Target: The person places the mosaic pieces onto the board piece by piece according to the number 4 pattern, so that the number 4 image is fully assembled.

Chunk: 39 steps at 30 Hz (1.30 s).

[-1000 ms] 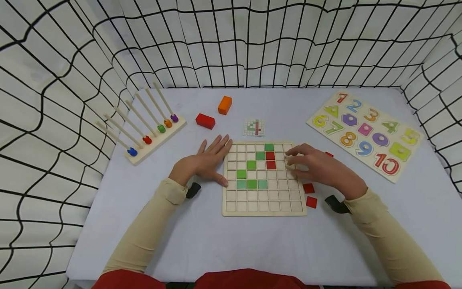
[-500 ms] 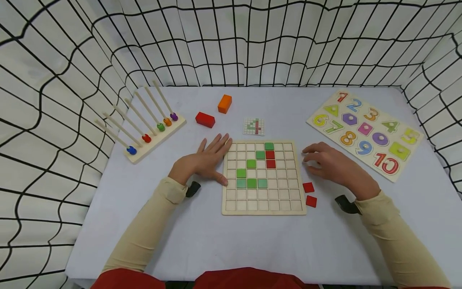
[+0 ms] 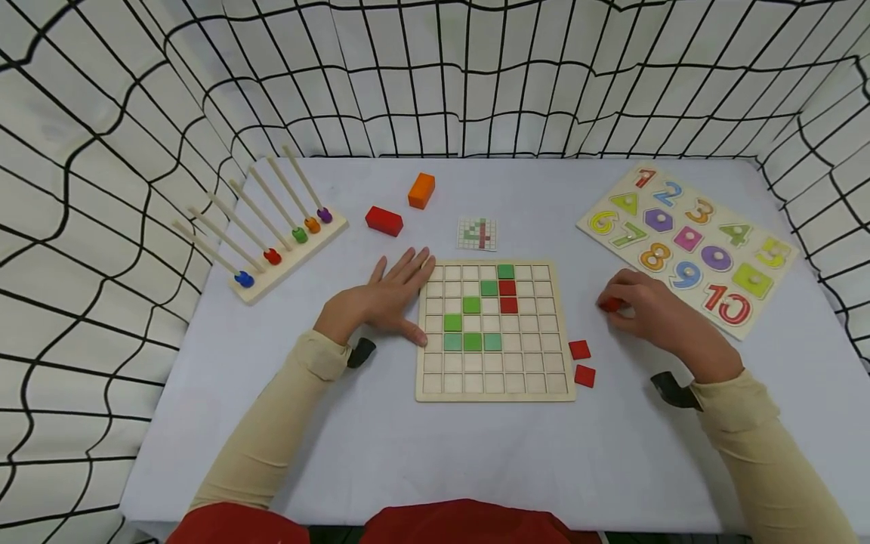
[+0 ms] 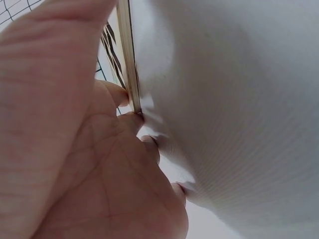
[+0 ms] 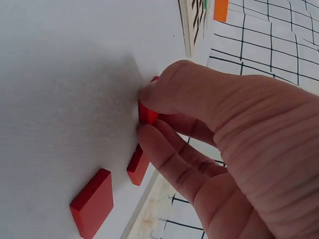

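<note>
A wooden grid board [image 3: 495, 387] lies flat, with several green tiles [image 3: 472, 342] and two red tiles [image 3: 507, 296] set in its cells. My left hand [image 3: 377, 302] rests spread at the board's left edge, thumb and index finger touching it; the left wrist view shows fingertips [image 4: 130, 119] against that edge. To the right of the board, my right hand [image 3: 655, 313] pinches a red square tile [image 5: 148, 113] between thumb and fingers, at the tabletop. Two more red tiles [image 5: 94, 204] lie close to this hand in the right wrist view. Its fingers partly cover the pinched tile.
Beyond the board lies a small pattern card [image 3: 477, 234], near a red block [image 3: 384, 221] and an orange block [image 3: 421, 190]. A peg stand with beads [image 3: 292, 261] is at left, a number puzzle board [image 3: 693, 249] at right. Black netting [image 3: 465, 75] surrounds the table.
My right hand has moved right, away from the board's right side, and now pinches a red tile on the table. The left hand stays at the board's edge.
</note>
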{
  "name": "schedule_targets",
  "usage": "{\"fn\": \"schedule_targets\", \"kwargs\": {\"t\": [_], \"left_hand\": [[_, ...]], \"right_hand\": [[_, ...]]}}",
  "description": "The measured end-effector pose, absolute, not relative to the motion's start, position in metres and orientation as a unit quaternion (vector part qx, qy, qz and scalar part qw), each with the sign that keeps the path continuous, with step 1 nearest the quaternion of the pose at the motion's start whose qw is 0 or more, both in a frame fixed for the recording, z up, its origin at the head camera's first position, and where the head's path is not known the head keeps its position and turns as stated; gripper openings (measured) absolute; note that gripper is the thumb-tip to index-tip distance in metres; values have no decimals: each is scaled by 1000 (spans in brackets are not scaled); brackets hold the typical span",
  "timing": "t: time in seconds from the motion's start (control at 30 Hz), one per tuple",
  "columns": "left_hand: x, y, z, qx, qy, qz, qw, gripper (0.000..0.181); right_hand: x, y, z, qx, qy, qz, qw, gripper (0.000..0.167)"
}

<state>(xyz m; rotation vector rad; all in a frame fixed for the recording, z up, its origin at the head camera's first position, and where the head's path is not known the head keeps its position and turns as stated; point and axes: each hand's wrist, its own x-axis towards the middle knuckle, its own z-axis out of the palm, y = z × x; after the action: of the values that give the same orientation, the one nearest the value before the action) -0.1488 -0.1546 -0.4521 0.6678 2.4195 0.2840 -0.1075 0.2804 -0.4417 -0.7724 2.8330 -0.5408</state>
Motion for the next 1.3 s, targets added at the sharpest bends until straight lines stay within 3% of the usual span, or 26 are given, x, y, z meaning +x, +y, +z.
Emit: {"fn": "schedule_targets", "kwargs": {"t": [0.23, 0.5, 0.9, 1.3], "left_hand": [[-150, -156, -457, 249, 913, 114, 302, 139], [-151, -155, -459, 246, 916, 98, 300, 139], [-145, -160, -449, 253, 910, 118, 308, 139], [-151, -158, -461, 258, 911, 120, 300, 139]], "right_hand": [[-109, 273, -442, -282, 940, -180, 73, 23], [-111, 259, -442, -358, 912, -197, 23, 27], [-113, 232, -441, -383, 902, -193, 51, 26], [-113, 194, -440, -418, 877, -217, 92, 24]]}}
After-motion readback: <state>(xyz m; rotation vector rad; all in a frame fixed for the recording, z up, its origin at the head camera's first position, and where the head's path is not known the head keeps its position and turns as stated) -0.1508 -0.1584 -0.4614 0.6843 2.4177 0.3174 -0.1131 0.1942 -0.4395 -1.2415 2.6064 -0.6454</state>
